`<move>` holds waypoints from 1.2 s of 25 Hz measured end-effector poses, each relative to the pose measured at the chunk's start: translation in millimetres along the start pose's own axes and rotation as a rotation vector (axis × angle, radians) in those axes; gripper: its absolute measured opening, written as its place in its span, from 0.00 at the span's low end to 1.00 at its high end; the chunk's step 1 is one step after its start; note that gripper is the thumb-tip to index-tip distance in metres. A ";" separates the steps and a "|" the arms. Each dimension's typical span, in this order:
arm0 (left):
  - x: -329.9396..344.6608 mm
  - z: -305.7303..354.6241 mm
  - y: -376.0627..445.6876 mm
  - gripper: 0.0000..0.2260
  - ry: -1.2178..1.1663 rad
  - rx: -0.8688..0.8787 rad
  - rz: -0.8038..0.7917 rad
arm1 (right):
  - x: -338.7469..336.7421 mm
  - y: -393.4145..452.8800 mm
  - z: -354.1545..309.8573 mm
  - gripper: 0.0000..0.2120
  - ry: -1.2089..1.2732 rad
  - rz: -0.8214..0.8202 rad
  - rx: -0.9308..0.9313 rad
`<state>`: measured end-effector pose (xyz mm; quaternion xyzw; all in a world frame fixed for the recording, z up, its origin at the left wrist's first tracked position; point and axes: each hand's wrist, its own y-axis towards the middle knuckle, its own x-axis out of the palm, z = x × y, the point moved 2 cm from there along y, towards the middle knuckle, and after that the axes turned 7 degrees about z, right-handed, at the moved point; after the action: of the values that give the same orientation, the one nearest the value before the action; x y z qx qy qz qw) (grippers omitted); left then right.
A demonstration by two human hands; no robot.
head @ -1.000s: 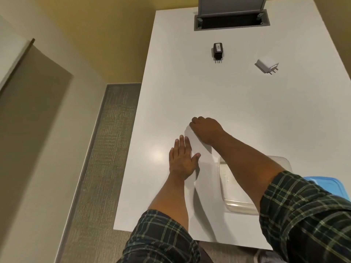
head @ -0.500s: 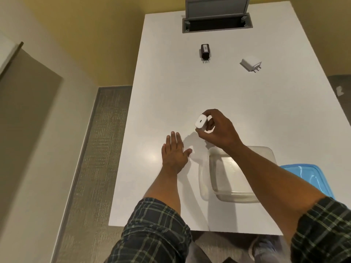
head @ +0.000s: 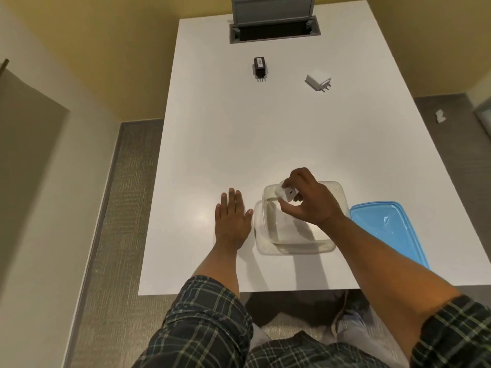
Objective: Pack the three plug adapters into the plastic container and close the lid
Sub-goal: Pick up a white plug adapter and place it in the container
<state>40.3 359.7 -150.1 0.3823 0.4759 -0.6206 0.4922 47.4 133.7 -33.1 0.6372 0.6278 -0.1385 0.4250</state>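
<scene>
My right hand (head: 308, 200) grips a small white plug adapter (head: 285, 193) and holds it over the far left corner of the clear plastic container (head: 271, 244), which stands open near the table's front edge. The blue lid (head: 390, 232) lies flat just right of the container. My left hand (head: 232, 221) rests flat on the table, fingers spread, just left of the container. A black plug adapter (head: 259, 69) and a second white plug adapter (head: 318, 81) lie far back on the table, prongs pointing toward me.
The white table (head: 239, 142) has an open grey cable hatch (head: 275, 25) at its far end. Grey carpet lies to the left and right of the table, with a scrap of white paper (head: 440, 116) on the floor at right.
My right hand lifted the white adapter off the table left of the container and carried it back and right to above the container. My left hand stayed flat.
</scene>
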 end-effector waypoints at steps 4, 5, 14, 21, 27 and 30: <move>3.4 3.9 -7.2 0.31 0.021 -0.016 -0.017 | -7.4 -21.7 3.3 0.16 -0.071 -0.077 -0.012; 3.5 3.5 -6.5 0.31 0.019 -0.018 -0.034 | -6.5 -25.0 3.4 0.16 -0.088 -0.102 -0.018; 2.3 2.3 -3.0 0.31 -0.012 -0.019 -0.073 | 34.3 -41.6 2.0 0.18 -0.197 -0.239 0.406; 5.6 0.3 -1.7 0.31 -0.027 -0.020 -0.054 | 46.2 -38.0 -1.3 0.27 -0.282 -0.294 0.583; 6.1 0.4 -1.3 0.31 -0.016 -0.020 -0.059 | 57.3 -37.5 3.2 0.34 -0.306 -0.443 0.636; 6.2 0.3 -0.5 0.31 -0.015 -0.023 -0.064 | 60.9 -35.8 4.5 0.36 -0.315 -0.505 0.640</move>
<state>38.4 357.9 -155.8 0.3564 0.4912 -0.6336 0.4798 26.8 166.6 -92.2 0.5343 0.6168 -0.5213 0.2496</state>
